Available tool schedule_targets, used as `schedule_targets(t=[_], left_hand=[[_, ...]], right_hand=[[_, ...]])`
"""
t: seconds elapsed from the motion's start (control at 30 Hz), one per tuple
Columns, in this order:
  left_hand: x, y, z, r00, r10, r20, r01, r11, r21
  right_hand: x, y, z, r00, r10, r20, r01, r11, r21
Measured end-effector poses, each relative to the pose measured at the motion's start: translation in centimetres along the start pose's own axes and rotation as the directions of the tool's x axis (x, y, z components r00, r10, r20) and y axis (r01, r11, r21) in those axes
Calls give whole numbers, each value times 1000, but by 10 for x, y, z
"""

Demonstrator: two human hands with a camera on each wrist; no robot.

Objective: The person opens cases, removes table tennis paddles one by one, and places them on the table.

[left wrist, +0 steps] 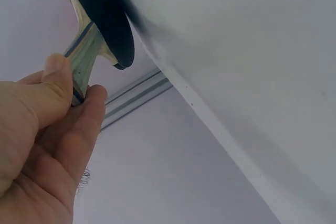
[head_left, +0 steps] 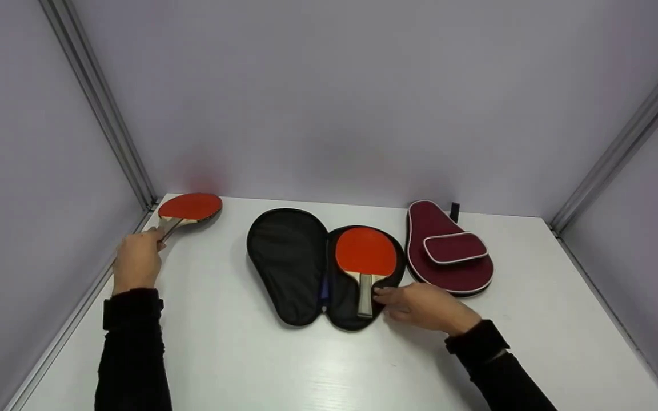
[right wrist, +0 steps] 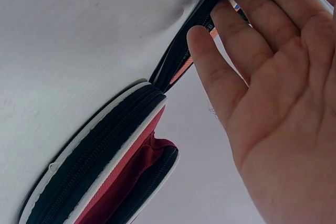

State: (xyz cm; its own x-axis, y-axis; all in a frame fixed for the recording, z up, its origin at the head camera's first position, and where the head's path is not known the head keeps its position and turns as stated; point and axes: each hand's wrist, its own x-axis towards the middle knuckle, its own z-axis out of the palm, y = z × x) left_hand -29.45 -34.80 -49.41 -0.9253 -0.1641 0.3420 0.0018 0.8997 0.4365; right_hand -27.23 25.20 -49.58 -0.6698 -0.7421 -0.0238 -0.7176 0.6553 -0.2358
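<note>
My left hand pinches the handle of a red table tennis paddle at the back left corner; its black side shows in the left wrist view. A second red paddle lies in the right half of an unzipped black paddle case, handle toward me. My right hand is at that case's right edge, fingertips beside the paddle handle. In the right wrist view its fingers are extended along the case's zippered rim.
A maroon paddle case with white piping and a small front pocket lies to the right of the black one. The white table is bounded by pale panels at the back and sides.
</note>
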Motion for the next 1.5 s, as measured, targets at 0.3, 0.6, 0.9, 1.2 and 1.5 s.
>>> schedule_targets(t=[0.3,0.6,0.9,1.2,1.5], left_hand=[[-1,-4,6,999,-48,21,48,999,13],[-5,-13,10,992,-108,57,108,994,1],[0,4,-1,992,-124,20,125,992,-7],[4,47,-12,990,46,-132,-47,999,-9],[6,102,-18,981,144,-129,-144,990,5]], right_hand=[[0,2,0,1000,-2,1,2,1000,-6],[1,2,1,1000,1,10,-1,1000,-6],[2,2,0,1000,-11,8,11,1000,-22],[2,2,1,1000,-15,5,15,999,-38],[3,2,2,1000,-12,5,12,1000,-24]])
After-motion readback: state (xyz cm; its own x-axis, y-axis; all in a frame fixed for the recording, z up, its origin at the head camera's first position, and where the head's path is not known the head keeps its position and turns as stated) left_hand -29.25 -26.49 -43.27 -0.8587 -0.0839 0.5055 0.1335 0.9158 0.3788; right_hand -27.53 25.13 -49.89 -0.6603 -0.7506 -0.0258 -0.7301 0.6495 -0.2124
